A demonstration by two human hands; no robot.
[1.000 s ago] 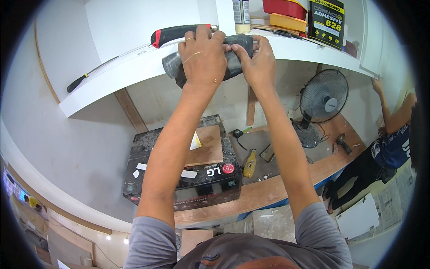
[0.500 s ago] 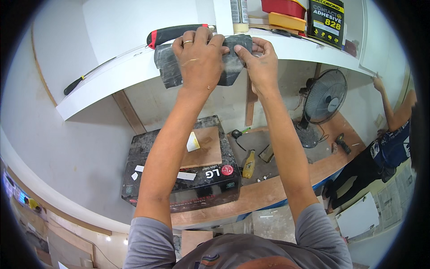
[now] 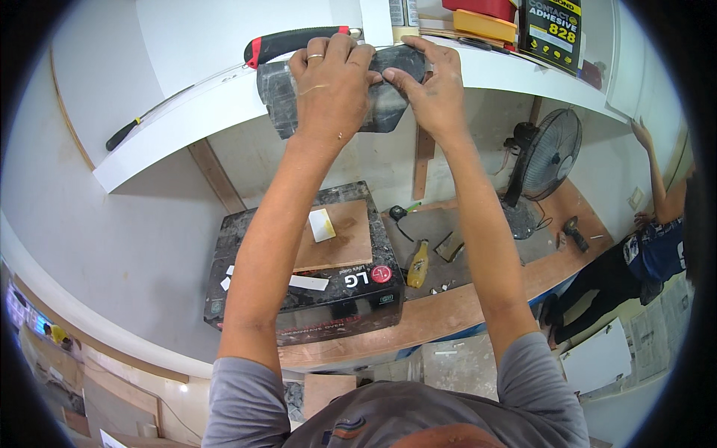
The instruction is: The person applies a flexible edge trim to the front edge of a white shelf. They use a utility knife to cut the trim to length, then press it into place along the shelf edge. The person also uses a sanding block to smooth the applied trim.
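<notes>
A worn dark grey sheet of sandpaper [image 3: 388,112], dusty and creased, lies bent against the front edge of the white shelf [image 3: 190,134]. My left hand [image 3: 332,93] is over its middle, fingers curled at the top and the thumb pointing right. At the sheet's right end, my right hand [image 3: 437,93] grips it, thumb on the near face and fingers over the upper edge. Both thumbs nearly meet. Just behind my left fingers rests a tool with a black and red handle [image 3: 295,47]. The sheet's underside is hidden.
Below stands a black carton [image 3: 343,317] with a wooden board [image 3: 347,254]. Beside it are a yellow bottle [image 3: 418,265], a fan [image 3: 551,153] and a drill [image 3: 575,234]. A screwdriver [image 3: 123,134] lies on the shelf's left; containers [image 3: 482,26] stand right. Another person [image 3: 650,254] stands at right.
My right hand has shifted up, its fingers now reaching over the sheet's upper edge. The sheet's right part lies flatter. The other person's raised hand has opened.
</notes>
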